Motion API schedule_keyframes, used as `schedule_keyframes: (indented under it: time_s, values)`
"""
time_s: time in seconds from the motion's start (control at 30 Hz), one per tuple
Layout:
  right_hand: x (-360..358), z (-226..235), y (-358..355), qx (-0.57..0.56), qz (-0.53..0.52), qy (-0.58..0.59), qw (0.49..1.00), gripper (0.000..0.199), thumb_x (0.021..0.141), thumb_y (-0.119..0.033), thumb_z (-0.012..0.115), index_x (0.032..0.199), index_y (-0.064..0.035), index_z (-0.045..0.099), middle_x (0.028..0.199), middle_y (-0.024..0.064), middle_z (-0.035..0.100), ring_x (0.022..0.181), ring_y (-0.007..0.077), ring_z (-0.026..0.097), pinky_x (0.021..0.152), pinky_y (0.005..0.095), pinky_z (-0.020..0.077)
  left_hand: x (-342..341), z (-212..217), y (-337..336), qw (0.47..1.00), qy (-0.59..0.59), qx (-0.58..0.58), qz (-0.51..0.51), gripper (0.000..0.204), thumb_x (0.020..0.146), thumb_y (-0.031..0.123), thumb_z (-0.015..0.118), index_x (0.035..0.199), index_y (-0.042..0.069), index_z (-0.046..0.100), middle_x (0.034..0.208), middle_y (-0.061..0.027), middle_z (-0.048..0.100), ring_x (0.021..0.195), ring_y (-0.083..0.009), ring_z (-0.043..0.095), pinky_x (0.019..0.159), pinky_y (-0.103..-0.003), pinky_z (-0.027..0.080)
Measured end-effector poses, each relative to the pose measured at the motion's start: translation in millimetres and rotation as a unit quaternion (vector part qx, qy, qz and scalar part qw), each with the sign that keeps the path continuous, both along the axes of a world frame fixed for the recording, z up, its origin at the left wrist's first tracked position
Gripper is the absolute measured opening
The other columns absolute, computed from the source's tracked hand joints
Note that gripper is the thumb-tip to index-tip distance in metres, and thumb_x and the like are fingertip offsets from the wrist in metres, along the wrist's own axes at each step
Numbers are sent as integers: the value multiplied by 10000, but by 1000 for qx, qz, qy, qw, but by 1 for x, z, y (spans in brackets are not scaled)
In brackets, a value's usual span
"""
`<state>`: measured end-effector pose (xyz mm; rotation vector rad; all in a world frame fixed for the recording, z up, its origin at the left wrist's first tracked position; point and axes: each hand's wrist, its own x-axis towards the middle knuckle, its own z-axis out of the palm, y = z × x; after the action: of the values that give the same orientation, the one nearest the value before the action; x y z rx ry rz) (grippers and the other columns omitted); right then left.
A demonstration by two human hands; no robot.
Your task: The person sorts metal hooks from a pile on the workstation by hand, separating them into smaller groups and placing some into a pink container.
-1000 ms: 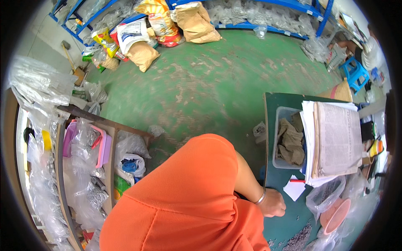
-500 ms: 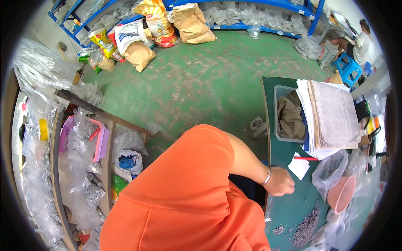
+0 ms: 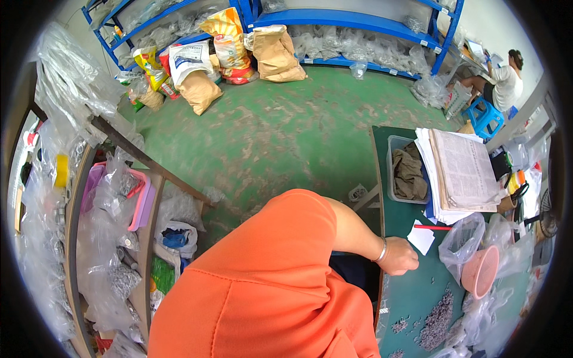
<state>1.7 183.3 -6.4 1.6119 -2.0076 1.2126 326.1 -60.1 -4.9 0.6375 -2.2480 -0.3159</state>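
My left hand [image 3: 399, 256], with a silver bangle at the wrist, rests at the near-left edge of the green table [image 3: 412, 293]. Its fingers are curled inward, and whatever may be in them is hidden. Just beyond it lie some white paper slips [image 3: 421, 237] and a red pen [image 3: 433, 227]. Nearer, a pile of small greyish-purple pieces [image 3: 437, 322] spreads over the tabletop, with a smaller cluster [image 3: 400, 325] beside it. A pink plastic bowl [image 3: 480, 272] leans on its side by a clear plastic bag [image 3: 462, 241]. My right hand is out of the picture.
A clear bin with brown cloth [image 3: 391, 173] and a stack of papers [image 3: 465, 170] occupy the table's far end. At left stands a shelf [image 3: 152, 232] full of plastic bags. Sacks [image 3: 277, 53] and a blue rack [image 3: 334, 18] line the back; a person [image 3: 507, 80] sits far right.
The whole view has shifted, bringing more of the back rack and the seated person into sight. My left hand stays at almost the same spot on the table, still curled.
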Motion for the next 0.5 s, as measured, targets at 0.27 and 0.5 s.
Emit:
schedule_keyframes:
  time_s: [0.27,0.5]
  values:
    - [1,-3,12,-13,4,-28,1000,206,931,-181,625,971,12,685,913,181,665,805,350,629,791,431,536,2,-2,0,1000,22,0,-5,131,761,159,666,769,74,567,745,-94,589,678,-329,639,591,-446,518]
    - [1,-4,23,-30,12,-41,999,220,940,-191,622,975,17,682,908,178,663,799,341,628,782,422,540,2,2,-1,999,35,-8,11,182,839,239,681,797,84,595,719,-81,604,655,-320,642,575,-450,512]
